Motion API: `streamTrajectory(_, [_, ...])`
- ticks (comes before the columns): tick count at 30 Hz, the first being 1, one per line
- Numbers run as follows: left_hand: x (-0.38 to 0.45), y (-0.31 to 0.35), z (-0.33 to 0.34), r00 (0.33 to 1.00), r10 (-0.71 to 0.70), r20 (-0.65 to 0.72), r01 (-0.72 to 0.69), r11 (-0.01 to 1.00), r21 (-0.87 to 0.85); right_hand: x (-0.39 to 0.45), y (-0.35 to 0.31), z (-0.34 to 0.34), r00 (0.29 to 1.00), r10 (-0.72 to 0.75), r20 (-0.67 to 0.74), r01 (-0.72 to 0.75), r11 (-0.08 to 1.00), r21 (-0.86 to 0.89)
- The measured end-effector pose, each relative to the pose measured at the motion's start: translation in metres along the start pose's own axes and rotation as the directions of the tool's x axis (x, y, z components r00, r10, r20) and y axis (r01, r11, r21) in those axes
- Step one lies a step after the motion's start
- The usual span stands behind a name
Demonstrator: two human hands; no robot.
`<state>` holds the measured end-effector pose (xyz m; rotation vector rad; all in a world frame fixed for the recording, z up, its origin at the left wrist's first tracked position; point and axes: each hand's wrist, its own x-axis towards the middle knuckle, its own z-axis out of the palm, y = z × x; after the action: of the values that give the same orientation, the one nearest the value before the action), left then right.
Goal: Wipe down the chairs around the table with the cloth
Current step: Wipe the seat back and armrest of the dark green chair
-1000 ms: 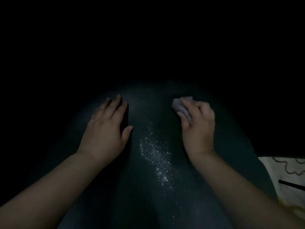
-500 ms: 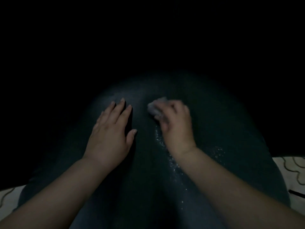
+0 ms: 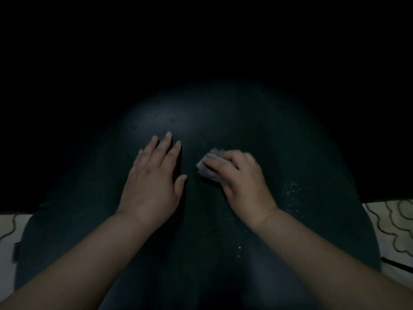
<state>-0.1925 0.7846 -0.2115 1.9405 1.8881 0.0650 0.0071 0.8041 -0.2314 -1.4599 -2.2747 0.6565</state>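
Note:
A dark, rounded chair surface fills the middle of the dim view. My left hand lies flat on it, palm down with the fingers spread and nothing in it. Just to its right, my right hand presses a small crumpled grey cloth against the surface; the cloth sticks out past the fingertips. A few glinting wet specks show on the surface to the right of my right wrist.
Pale floor with dark wavy line patterns shows at the lower right, and a strip of it at the lower left. Everything beyond the chair's far edge is black, so nothing can be made out there.
My right hand has swept the cloth leftward across the chair, close to my left hand. The bright speckled patch in the middle is gone. More floor shows at both sides.

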Motion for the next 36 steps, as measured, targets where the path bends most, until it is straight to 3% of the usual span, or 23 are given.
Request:
streamTrajectory(3, [-0.004,0.000,0.003,0.999,0.014,-0.031,-0.014,1.000,0.004,-0.003,0.032,-0.020,0.984,0.135,-0.113,-0.142,0.988,-0.065])
streamTrajectory(6, [-0.007,0.001,0.006,0.999,0.028,-0.029,-0.028,1.000,0.005,0.017,0.027,-0.009,0.899,0.336,-0.281,-0.346,0.938,0.014])
streamTrajectory(8, [-0.011,0.001,0.007,0.999,0.034,-0.008,-0.034,0.999,0.017,0.015,-0.002,0.009,0.922,0.306,-0.236,-0.306,0.951,0.038])
streamTrajectory(10, [-0.017,0.001,0.006,0.998,0.060,0.011,-0.060,0.998,0.023,-0.006,-0.022,0.016,0.979,0.170,-0.113,-0.169,0.985,0.024])
streamTrajectory(13, [-0.029,0.000,0.007,0.994,0.103,0.047,-0.105,0.994,0.033,-0.037,-0.005,-0.004,0.996,0.076,-0.051,-0.078,0.996,-0.042])
streamTrajectory(16, [-0.043,0.002,0.010,0.988,0.136,0.076,-0.139,0.989,0.045,-0.038,0.025,-0.022,0.957,0.214,-0.193,-0.234,0.969,-0.084])
streamTrajectory(19, [-0.053,0.008,0.015,0.985,0.148,0.084,-0.152,0.987,0.045,-0.023,0.008,-0.009,0.875,0.391,-0.284,-0.408,0.913,-0.002])
streamTrajectory(22, [-0.057,0.013,0.018,0.986,0.146,0.080,-0.149,0.988,0.035,-0.045,-0.028,0.014,0.964,0.218,-0.154,-0.222,0.975,-0.012])
streamTrajectory(25, [-0.060,0.017,0.021,0.983,0.166,0.084,-0.169,0.985,0.033,-0.082,-0.016,0.001,0.992,0.080,-0.093,-0.087,0.994,-0.063])
streamTrajectory(28, [-0.065,0.018,0.024,0.978,0.187,0.092,-0.192,0.981,0.042,-0.082,0.015,-0.016,0.941,0.226,-0.250,-0.261,0.959,-0.114])
streamTrajectory(31, [-0.067,0.020,0.026,0.979,0.183,0.091,-0.188,0.981,0.050,-0.064,0.004,-0.005,0.845,0.396,-0.359,-0.433,0.901,-0.027])
streamTrajectory(36, [-0.067,0.023,0.029,0.983,0.166,0.083,-0.170,0.984,0.044,-0.111,-0.030,0.016,0.971,0.177,-0.159,-0.189,0.980,-0.065])
